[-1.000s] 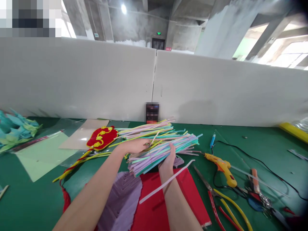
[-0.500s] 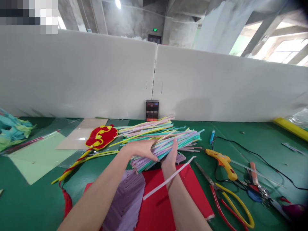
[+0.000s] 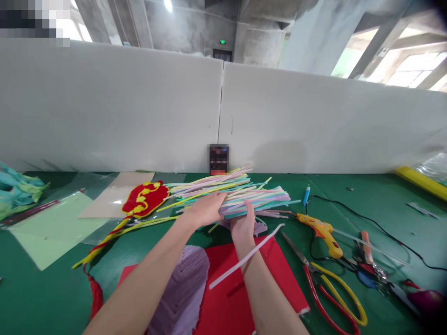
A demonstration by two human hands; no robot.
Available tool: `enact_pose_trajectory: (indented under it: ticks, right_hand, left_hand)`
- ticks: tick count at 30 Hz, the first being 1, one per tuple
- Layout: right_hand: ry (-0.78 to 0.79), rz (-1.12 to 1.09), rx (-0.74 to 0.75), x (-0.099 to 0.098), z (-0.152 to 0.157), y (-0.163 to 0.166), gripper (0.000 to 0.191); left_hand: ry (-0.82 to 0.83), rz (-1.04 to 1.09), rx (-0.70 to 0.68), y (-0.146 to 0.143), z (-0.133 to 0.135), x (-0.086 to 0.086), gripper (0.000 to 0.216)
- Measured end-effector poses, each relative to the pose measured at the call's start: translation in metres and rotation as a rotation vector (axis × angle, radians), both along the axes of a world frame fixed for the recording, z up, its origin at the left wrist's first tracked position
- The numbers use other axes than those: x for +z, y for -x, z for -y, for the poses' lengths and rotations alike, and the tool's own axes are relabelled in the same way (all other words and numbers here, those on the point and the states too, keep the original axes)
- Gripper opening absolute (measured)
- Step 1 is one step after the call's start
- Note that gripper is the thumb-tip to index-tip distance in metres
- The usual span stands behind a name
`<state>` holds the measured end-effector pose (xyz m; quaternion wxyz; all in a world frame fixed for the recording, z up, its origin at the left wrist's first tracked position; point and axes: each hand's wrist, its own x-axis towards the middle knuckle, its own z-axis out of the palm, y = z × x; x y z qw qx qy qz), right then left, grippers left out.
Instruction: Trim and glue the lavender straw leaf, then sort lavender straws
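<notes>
Both my hands hold a thick bundle of pastel plastic sticks (image 3: 251,199) above the green table (image 3: 366,195). My left hand (image 3: 204,209) grips the bundle from the left side, fingers curled over it. My right hand (image 3: 242,222) cups it from below, fingers wrapped up around the sticks. A second sheaf of sticks (image 3: 209,184) lies just behind. A white glue stick (image 3: 244,258) rests across my right forearm. Under my arms lie a red sheet (image 3: 237,293) and a purple ribbed piece (image 3: 181,288).
A yellow glue gun (image 3: 323,232) with a black cord, red and yellow-handled scissors (image 3: 331,293) and other tools lie to the right. A red and yellow ornament (image 3: 143,199), pale sheets (image 3: 52,228) and teal paper (image 3: 17,188) sit left. A white partition wall (image 3: 139,107) closes the back.
The bundle has been lifted and pushed away from me, its near end rising off the red sheet. Both hands shifted forward with it.
</notes>
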<state>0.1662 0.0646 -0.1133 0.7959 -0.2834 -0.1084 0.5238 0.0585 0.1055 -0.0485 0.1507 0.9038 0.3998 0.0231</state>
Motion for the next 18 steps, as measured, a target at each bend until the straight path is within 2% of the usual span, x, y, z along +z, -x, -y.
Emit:
enact_pose_trajectory:
  ticks: [3, 7, 11, 15, 18]
  right_hand:
    - [-0.055, -0.096, 0.026, 0.003, 0.003, -0.002, 0.042]
    - [-0.059, -0.129, 0.022, 0.004, 0.005, -0.003, 0.044]
    - [-0.141, -0.104, 0.033, 0.000, 0.004, -0.004, 0.045]
    - [-0.128, -0.113, 0.093, -0.003, 0.003, -0.005, 0.046]
    - [-0.147, -0.119, 0.108, -0.002, 0.003, -0.004, 0.042]
  left_hand:
    - [0.017, 0.009, 0.009, 0.003, -0.003, -0.001, 0.059]
    - [0.141, 0.030, 0.014, 0.010, -0.007, 0.006, 0.063]
    - [0.201, 0.013, 0.016, 0.018, -0.011, 0.011, 0.052]
    - [0.268, -0.028, 0.039, 0.019, -0.011, 0.013, 0.046]
    - [0.217, -0.028, 0.058, 0.017, -0.011, 0.015, 0.046]
